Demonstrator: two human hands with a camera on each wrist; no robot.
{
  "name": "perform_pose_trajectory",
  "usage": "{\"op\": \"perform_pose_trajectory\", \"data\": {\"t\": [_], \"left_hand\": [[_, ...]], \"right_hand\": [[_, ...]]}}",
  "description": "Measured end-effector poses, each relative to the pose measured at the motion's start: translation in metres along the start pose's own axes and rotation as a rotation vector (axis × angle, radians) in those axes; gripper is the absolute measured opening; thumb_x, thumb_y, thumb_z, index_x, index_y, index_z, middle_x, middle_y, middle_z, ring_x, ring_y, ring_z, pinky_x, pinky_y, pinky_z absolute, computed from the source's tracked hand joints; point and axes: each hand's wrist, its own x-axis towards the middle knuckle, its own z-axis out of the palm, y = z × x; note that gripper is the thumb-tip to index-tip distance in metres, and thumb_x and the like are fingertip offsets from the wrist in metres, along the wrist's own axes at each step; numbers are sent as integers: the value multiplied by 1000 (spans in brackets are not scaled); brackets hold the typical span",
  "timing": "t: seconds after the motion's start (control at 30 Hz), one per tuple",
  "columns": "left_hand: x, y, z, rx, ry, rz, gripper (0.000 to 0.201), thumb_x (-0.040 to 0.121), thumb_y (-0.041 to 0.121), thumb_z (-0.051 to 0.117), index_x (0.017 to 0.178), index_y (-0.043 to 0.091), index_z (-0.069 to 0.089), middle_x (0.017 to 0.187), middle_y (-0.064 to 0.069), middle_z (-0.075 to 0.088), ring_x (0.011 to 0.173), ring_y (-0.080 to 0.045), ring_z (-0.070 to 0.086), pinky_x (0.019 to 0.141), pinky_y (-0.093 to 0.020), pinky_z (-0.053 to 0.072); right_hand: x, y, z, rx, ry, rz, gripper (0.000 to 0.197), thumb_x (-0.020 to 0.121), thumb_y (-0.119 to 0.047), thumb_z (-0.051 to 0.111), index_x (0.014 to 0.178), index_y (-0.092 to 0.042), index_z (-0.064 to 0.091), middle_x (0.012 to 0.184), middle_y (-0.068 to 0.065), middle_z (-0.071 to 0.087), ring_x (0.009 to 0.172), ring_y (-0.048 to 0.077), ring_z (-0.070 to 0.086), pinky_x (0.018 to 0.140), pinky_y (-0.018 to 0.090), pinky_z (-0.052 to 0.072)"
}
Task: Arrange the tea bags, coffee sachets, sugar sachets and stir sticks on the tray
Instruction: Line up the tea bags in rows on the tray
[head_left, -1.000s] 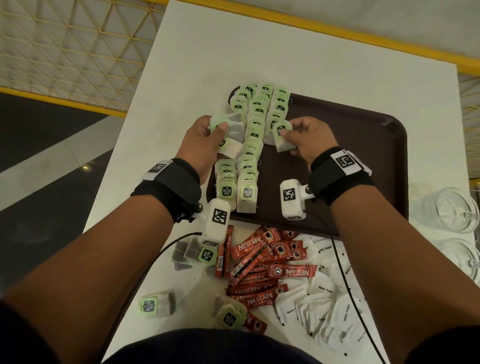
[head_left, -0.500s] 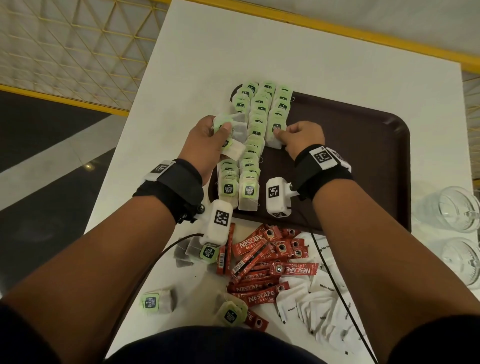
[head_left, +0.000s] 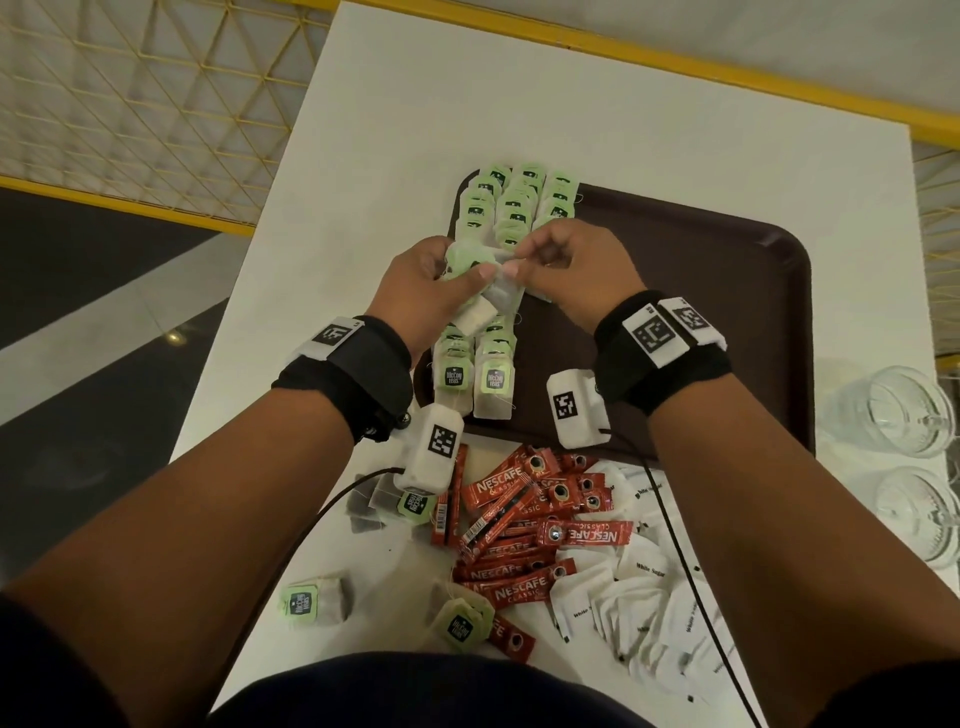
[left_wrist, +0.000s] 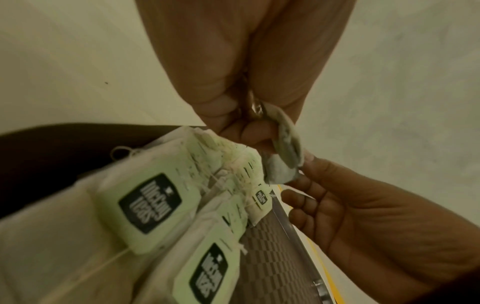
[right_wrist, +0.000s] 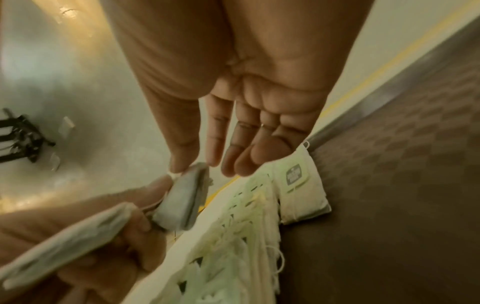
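Three rows of green-tagged tea bags (head_left: 514, 208) lie along the left side of the brown tray (head_left: 727, 322). Above them my left hand (head_left: 470, 267) grips a small bunch of tea bags (head_left: 475, 317). My right hand (head_left: 511, 267) meets it and pinches one tea bag (head_left: 501, 286) of that bunch between thumb and forefinger. The left wrist view shows that bag (left_wrist: 285, 144) edge-on between both hands. In the right wrist view the pinched bag (right_wrist: 182, 201) hangs under my right fingertips (right_wrist: 179, 162), and another bag (right_wrist: 64, 242) stays in the left hand.
On the white table in front of the tray lie red coffee sachets (head_left: 524, 519), white sugar sachets (head_left: 639, 597) and loose tea bags (head_left: 311, 603). Glass cups (head_left: 904, 410) stand to the right of the tray. The tray's right half is bare.
My right hand laid a tea bag in the right-hand row, then moved left to the left hand's bunch and took hold of another bag. The left hand stayed over the rows.
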Motion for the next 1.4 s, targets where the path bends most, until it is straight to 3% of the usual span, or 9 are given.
{"op": "perform_pose_trajectory", "data": {"t": [0.13,0.23,0.4,0.57,0.67,0.8,0.97,1.17,1.4], "left_hand": [[-1,2,4,90,-42,21,35,77,33,75,101,9,67,101,-15,72,92,-30,69,88,-54,55],[-2,1,3,150,-58,30,39,78,35,76,105,8,67,101,-16,71,93,-33,68,89,-54,54],[-1,-5,1,198,-48,57,29,85,29,74,106,10,69,103,-8,72,98,-26,68,91,-51,53],[-2,-7,0,187,-53,39,30,83,32,75,101,9,67,102,-11,70,96,-33,65,92,-49,54],[-5,-5,-2,193,-64,18,20,84,32,75,92,17,64,91,-3,61,82,-18,56,84,-41,51],[-9,1,-3,148,-94,12,23,90,25,70,103,6,67,100,-11,66,86,-16,61,82,-37,53],[-10,5,-2,131,-58,36,25,84,34,71,94,11,69,105,-22,68,93,-36,64,88,-52,52],[-10,2,-8,100,28,40,17,90,26,68,97,11,70,104,-21,69,86,-23,64,84,-48,54],[-11,-3,-14,74,51,-3,37,79,41,69,98,9,69,102,-22,69,84,-25,63,84,-55,54]], "right_hand": [[-1,3,3,1,18,-3,23,86,-27,71,104,-12,67,83,-3,64,68,4,55,70,24,48],[-4,5,1,-41,-42,-33,14,87,-21,71,96,-10,71,77,-8,62,66,3,55,70,26,49],[-10,3,-6,-58,-125,-8,11,84,-20,75,88,-11,70,75,1,66,68,11,60,69,28,52],[-15,5,-8,-29,-103,13,15,83,-21,76,86,-6,73,82,9,71,71,22,62,74,32,54],[-19,8,-9,19,-122,15,14,84,-19,75,90,-7,73,76,-2,67,65,8,57,68,22,51],[-19,15,-11,8,-113,-4,12,89,-19,69,94,-8,71,78,-7,64,66,3,56,68,21,50],[-17,23,-12,146,-95,76,2,94,-13,61,93,-12,62,85,7,66,70,8,60,62,23,51],[-20,44,-10,342,121,312,6,90,-13,67,85,-15,65,75,-1,62,64,8,55,60,21,49],[-25,54,-1,399,105,413,6,89,-12,68,86,-15,64,76,2,65,58,9,56,51,20,46]]}}
